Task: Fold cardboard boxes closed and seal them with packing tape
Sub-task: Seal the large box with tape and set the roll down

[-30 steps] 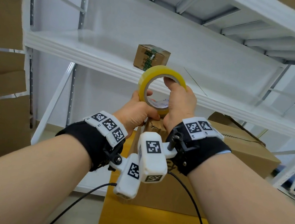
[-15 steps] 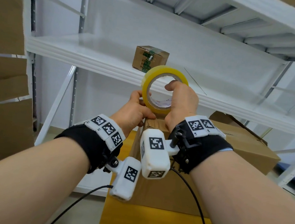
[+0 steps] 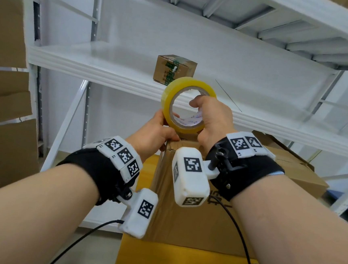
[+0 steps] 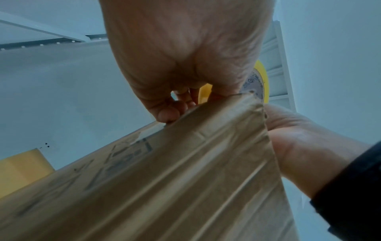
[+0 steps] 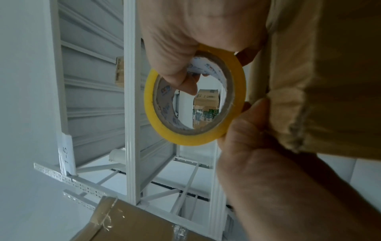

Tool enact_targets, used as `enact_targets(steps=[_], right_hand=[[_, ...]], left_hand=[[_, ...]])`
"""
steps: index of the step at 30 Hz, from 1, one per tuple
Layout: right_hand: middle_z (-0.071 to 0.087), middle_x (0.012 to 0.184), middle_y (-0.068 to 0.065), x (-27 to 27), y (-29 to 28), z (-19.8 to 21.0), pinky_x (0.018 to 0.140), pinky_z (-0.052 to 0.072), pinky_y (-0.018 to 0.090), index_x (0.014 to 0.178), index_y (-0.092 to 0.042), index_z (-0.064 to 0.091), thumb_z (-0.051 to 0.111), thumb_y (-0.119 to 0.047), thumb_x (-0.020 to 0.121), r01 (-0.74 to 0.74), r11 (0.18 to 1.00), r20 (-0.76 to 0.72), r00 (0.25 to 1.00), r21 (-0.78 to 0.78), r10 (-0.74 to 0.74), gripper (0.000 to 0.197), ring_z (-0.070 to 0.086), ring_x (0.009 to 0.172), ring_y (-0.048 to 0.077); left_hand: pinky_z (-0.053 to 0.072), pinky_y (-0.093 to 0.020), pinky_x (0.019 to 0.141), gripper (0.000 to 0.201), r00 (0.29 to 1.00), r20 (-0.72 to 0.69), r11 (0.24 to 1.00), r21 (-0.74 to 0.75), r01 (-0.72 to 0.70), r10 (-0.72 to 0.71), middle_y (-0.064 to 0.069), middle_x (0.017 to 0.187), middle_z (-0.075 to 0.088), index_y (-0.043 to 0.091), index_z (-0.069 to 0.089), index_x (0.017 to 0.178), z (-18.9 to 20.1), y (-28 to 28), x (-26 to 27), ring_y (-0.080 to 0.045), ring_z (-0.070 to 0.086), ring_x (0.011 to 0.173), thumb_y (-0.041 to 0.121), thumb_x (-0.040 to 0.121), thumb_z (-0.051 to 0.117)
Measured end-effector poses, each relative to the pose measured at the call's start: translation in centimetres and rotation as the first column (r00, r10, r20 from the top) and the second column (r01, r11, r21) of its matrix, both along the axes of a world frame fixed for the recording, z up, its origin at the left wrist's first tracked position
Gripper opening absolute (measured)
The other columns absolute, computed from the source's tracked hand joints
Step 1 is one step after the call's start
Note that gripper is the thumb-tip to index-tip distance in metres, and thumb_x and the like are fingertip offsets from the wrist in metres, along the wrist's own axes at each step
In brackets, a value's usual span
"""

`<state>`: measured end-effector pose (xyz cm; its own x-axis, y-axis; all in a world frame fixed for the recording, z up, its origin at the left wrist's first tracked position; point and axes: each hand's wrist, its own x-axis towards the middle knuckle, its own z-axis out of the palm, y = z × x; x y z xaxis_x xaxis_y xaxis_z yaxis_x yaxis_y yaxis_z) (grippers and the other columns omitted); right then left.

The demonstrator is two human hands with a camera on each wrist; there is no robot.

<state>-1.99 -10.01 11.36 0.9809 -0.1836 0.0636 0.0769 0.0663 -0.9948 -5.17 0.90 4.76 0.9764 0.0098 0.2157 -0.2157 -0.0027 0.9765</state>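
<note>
1. We hold the tape roll (image 3: 187, 105) upright at the top front edge of the cardboard box (image 3: 186, 221), which stands on the yellow bench (image 3: 157, 261). Our right hand (image 3: 213, 119) has its thumb hooked through the core and its fingers curled round the roll; our left hand (image 3: 155, 134) pinches the roll's lower rim against the box corner.
2. We judge the tape's free end could snap back onto the roll if the left hand's pinch slips, and finding it again would cost time.
3. If we pull the roll across at a slant, the strip may miss the flap seam, which we cannot see from here, or wrinkle.
4. The box edge looks crumpled in the wrist views; tape may bond poorly there.
5. Pressing hard on this tall box could tip it off the bench.
6. The core's liner carries blue printing, too small to read. The small box (image 3: 175, 72) on the shelf (image 3: 80, 62) has green print, unreadable. A shelf post tag in the right wrist view seems to read "1-5".
</note>
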Motion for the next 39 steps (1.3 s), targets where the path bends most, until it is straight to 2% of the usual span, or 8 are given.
enact_targets(steps=[9,15,19,24,26,30,34,39], right_hand=[[0.066,0.101,0.014,-0.1,-0.2,0.4,0.094,0.054,0.052,0.08,-0.013,0.06,0.074,-0.009,0.073,-0.033,0.999,-0.027,0.999,-0.041,0.032,0.017,0.063,0.1,0.037],[0.065,0.099,0.012,0.2,-0.5,0.0,0.095,0.054,0.051,0.086,-0.01,0.062,0.07,-0.01,0.077,-0.028,0.994,0.014,0.999,-0.108,0.03,0.012,0.063,0.104,0.035],[0.063,0.087,0.007,0.5,-1.1,0.0,0.077,0.051,0.039,0.083,-0.014,0.063,0.07,-0.012,0.078,0.006,0.981,0.079,0.997,-0.194,0.009,0.009,0.061,0.089,0.028],[0.06,0.085,0.008,0.4,-1.4,0.0,0.083,0.053,0.044,0.079,-0.01,0.062,0.071,-0.011,0.077,0.044,0.972,0.146,0.989,-0.231,-0.011,0.01,0.059,0.088,0.029],[0.056,0.085,0.006,0.4,-1.8,0.1,0.081,0.051,0.042,0.08,-0.011,0.059,0.07,-0.011,0.078,0.066,0.97,0.17,0.985,-0.233,-0.026,0.012,0.055,0.085,0.026],[0.051,0.084,0.007,0.4,-3.2,0.4,0.071,0.043,0.038,0.086,-0.012,0.059,0.07,-0.01,0.072,0.101,0.971,0.21,0.976,-0.215,-0.055,0.018,0.048,0.078,0.024],[0.042,0.078,0.005,0.2,-4.3,0.5,0.067,0.034,0.037,0.08,-0.015,0.052,0.07,-0.009,0.067,0.123,0.97,0.265,0.962,-0.209,-0.065,0.023,0.039,0.072,0.021],[0.041,0.075,0.005,0.3,-4.7,-0.1,0.065,0.032,0.035,0.073,-0.017,0.048,0.068,-0.006,0.068,0.145,0.972,0.285,0.954,-0.184,-0.088,0.024,0.036,0.069,0.019]], left_hand=[[0.05,-0.059,0.081,0.065,0.996,0.093,0.995,0.092,-0.026,0.018,-0.017,0.112,0.057,0.017,0.04,0.128,-0.3,0.0,-0.2,-0.028,0.056,0.087,0.023,0.066,0.06],[0.049,-0.044,0.07,0.065,0.992,0.121,0.984,0.173,-0.044,0.023,-0.011,0.107,0.05,0.014,0.039,0.126,-0.4,0.2,0.3,-0.021,0.053,0.084,0.027,0.066,0.058],[0.052,-0.048,0.081,0.067,0.987,0.156,0.974,0.218,-0.069,0.035,-0.009,0.115,0.051,0.015,0.039,0.128,-0.6,0.2,0.7,-0.022,0.055,0.096,0.031,0.066,0.058],[0.048,-0.046,0.097,0.076,0.983,0.181,0.963,0.26,-0.076,0.029,-0.006,0.124,0.05,0.018,0.037,0.133,-1.2,0.6,1.1,-0.022,0.051,0.115,0.041,0.063,0.06],[0.051,-0.039,0.092,0.062,0.984,0.175,0.963,0.261,-0.073,0.027,-0.005,0.122,0.049,0.019,0.038,0.127,-1.3,0.6,1.1,-0.02,0.052,0.112,0.034,0.07,0.058],[0.049,-0.021,0.061,0.042,0.983,0.185,0.973,0.228,-0.047,0.004,-0.003,0.116,0.047,0.025,0.035,0.125,-1.9,0.5,1.5,-0.014,0.053,0.081,0.018,0.09,0.058],[0.048,-0.026,0.061,0.032,0.978,0.209,0.964,0.258,-0.065,0.01,-0.004,0.12,0.047,0.024,0.037,0.119,-2.2,0.7,1.8,-0.015,0.051,0.073,0.01,0.095,0.054],[0.045,-0.024,0.059,0.028,0.981,0.194,0.956,0.29,-0.053,-0.005,-0.007,0.116,0.049,0.021,0.045,0.103,-2.1,0.8,1.5,-0.016,0.051,0.073,0.032,0.08,0.056]])
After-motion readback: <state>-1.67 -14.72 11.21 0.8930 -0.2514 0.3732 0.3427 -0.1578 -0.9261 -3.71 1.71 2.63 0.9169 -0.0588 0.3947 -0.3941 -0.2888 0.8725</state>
